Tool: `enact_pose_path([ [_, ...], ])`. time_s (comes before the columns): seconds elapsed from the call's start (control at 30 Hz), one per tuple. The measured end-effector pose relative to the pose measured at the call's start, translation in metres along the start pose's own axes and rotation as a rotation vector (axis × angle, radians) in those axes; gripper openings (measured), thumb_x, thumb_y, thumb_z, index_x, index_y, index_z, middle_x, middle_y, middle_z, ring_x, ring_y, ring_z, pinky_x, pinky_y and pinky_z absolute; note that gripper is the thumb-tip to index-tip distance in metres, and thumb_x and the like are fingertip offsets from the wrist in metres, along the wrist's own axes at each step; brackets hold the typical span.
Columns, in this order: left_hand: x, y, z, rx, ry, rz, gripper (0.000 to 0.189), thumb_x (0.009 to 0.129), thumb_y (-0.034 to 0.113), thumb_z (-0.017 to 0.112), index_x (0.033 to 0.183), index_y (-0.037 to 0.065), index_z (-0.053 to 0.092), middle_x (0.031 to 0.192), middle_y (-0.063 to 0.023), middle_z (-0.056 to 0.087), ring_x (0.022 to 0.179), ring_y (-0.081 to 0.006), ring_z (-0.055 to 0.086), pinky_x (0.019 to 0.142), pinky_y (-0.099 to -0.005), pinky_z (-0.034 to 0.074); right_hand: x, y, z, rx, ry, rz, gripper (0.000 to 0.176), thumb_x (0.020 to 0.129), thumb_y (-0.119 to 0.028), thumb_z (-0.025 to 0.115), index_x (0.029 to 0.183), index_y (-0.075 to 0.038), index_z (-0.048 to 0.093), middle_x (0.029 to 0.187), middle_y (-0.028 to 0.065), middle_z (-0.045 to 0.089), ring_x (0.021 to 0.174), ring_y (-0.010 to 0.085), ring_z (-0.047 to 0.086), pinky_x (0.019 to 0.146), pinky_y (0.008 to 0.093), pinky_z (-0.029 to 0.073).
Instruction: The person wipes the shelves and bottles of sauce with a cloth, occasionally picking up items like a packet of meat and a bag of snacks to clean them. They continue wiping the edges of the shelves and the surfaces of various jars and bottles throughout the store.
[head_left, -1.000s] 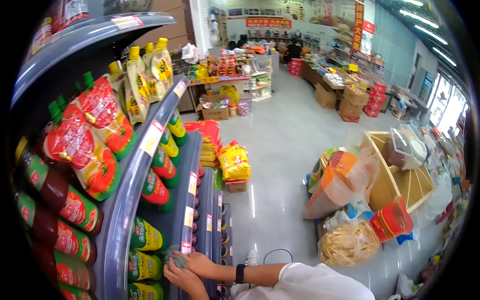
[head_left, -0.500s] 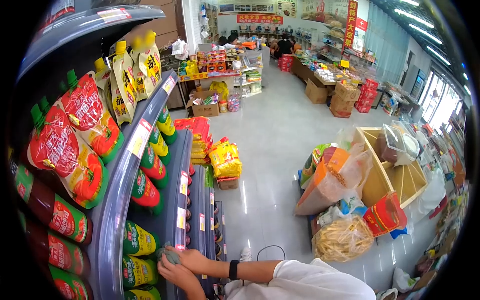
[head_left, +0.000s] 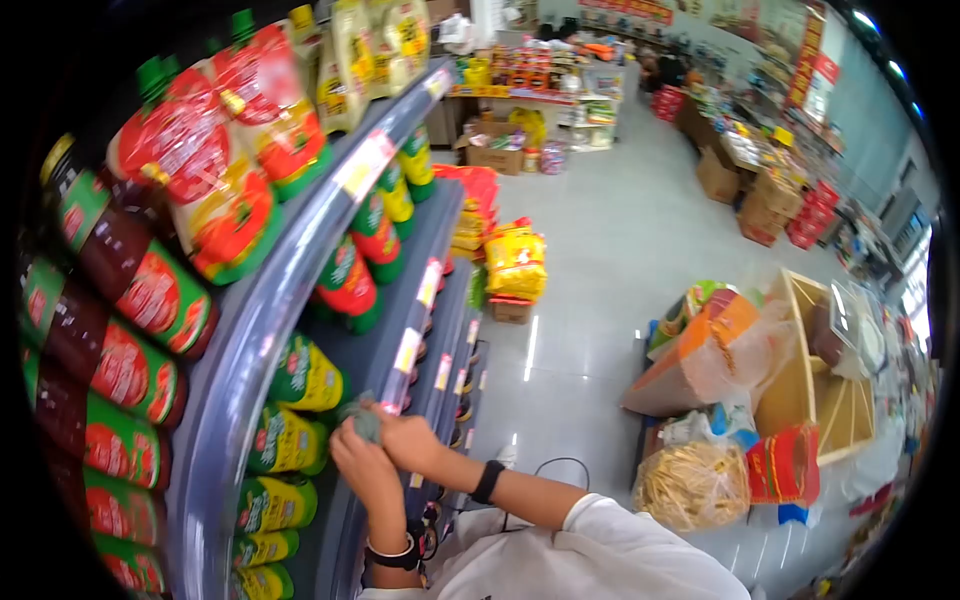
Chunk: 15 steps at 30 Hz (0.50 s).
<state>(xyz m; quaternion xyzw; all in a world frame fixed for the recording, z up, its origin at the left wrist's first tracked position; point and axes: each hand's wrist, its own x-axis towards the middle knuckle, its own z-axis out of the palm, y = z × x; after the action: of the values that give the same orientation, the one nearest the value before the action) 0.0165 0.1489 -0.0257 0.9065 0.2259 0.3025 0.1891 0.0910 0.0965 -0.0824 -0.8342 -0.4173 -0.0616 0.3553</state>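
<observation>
Both hands are together at the edge of a grey shelf (head_left: 385, 345), holding a grey-green cloth (head_left: 364, 424). My left hand (head_left: 368, 468) is at the cloth's lower left, its fingers closed on it. My right hand (head_left: 408, 438) presses against the cloth from the right, fingers bent round it. Close to the cloth on the left stand green bottles with yellow labels (head_left: 290, 440). Farther up the same shelf are green bottles with red labels (head_left: 347, 283). Parts of the cloth are hidden by the fingers.
Red pouches (head_left: 190, 165) and dark sauce bottles (head_left: 130, 370) fill the upper shelf at left. Yellow bags (head_left: 516, 262) sit on the floor ahead. At right are a wooden bin (head_left: 835, 400) and a clear bag of yellow sticks (head_left: 690, 482). A cable (head_left: 570, 462) lies on the floor.
The view has turned left and tilted down, so the shelves and floor goods appear shifted right. More of my left forearm shows. Both hands still hold the cloth near the bottles.
</observation>
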Motion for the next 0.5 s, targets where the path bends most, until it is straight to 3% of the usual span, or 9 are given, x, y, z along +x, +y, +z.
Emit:
enact_pose_path([
  [0.03,-0.001,0.004,-0.006,-0.043,-0.039,-0.035,0.043,0.079,0.003,0.044,0.122,-0.004,0.042,0.116,-0.0256,0.044,0.109,-0.0429,0.042,0.096,-0.0461,0.033,0.000,-0.002,-0.008,-0.008,0.018,-0.038,0.045,0.072,-0.013,0.060,0.115,-0.001,0.054,0.109,0.0163,0.058,0.055,0.0255,0.062,0.048,0.0351,0.050],
  [0.1,-0.004,0.013,-0.018,-0.089,-0.095,-0.069,0.045,0.079,-0.001,0.043,0.124,-0.004,0.040,0.118,-0.0261,0.043,0.111,-0.0433,0.041,0.097,-0.0461,0.032,0.001,-0.004,-0.017,0.029,0.010,-0.066,0.049,0.066,-0.016,0.067,0.112,-0.002,0.056,0.119,0.0130,0.053,0.058,0.0243,0.063,0.052,0.0344,0.051],
  [0.2,-0.013,0.023,-0.023,-0.088,-0.137,-0.083,0.049,0.082,-0.002,0.043,0.130,-0.004,0.035,0.125,-0.0269,0.039,0.115,-0.0440,0.039,0.099,-0.0452,0.031,0.003,-0.002,-0.025,0.062,0.011,-0.124,0.048,0.065,-0.016,0.067,0.111,-0.003,0.056,0.117,0.0124,0.054,0.057,0.0242,0.063,0.051,0.0341,0.051],
  [0.27,-0.014,0.028,-0.025,-0.143,-0.204,-0.073,0.051,0.085,-0.001,0.043,0.134,-0.003,0.030,0.132,-0.0274,0.032,0.120,-0.0448,0.036,0.101,-0.0444,0.030,0.005,0.006,-0.031,-0.007,-0.027,-0.154,0.042,0.071,-0.014,0.062,0.112,-0.011,0.056,0.119,0.0057,0.054,0.059,0.0226,0.062,0.052,0.0316,0.051],
  [0.4,-0.011,0.028,-0.019,-0.340,-0.306,-0.034,0.053,0.086,-0.001,0.042,0.137,-0.001,0.027,0.135,-0.0270,0.029,0.123,-0.0450,0.034,0.101,-0.0432,0.032,0.024,0.039,-0.044,0.020,0.047,-0.303,0.040,0.071,-0.015,0.061,0.110,-0.006,0.056,0.109,0.0080,0.056,0.057,0.0214,0.062,0.052,0.0314,0.050],
  [0.5,-0.002,0.028,-0.003,-0.346,-0.316,0.000,0.054,0.086,-0.001,0.043,0.137,0.000,0.026,0.136,-0.0262,0.029,0.123,-0.0448,0.034,0.101,-0.0428,0.032,0.038,0.056,-0.050,-0.025,0.052,-0.299,0.037,0.074,-0.017,0.059,0.111,-0.012,0.057,0.111,0.0034,0.057,0.064,0.0206,0.064,0.054,0.0309,0.051],
])
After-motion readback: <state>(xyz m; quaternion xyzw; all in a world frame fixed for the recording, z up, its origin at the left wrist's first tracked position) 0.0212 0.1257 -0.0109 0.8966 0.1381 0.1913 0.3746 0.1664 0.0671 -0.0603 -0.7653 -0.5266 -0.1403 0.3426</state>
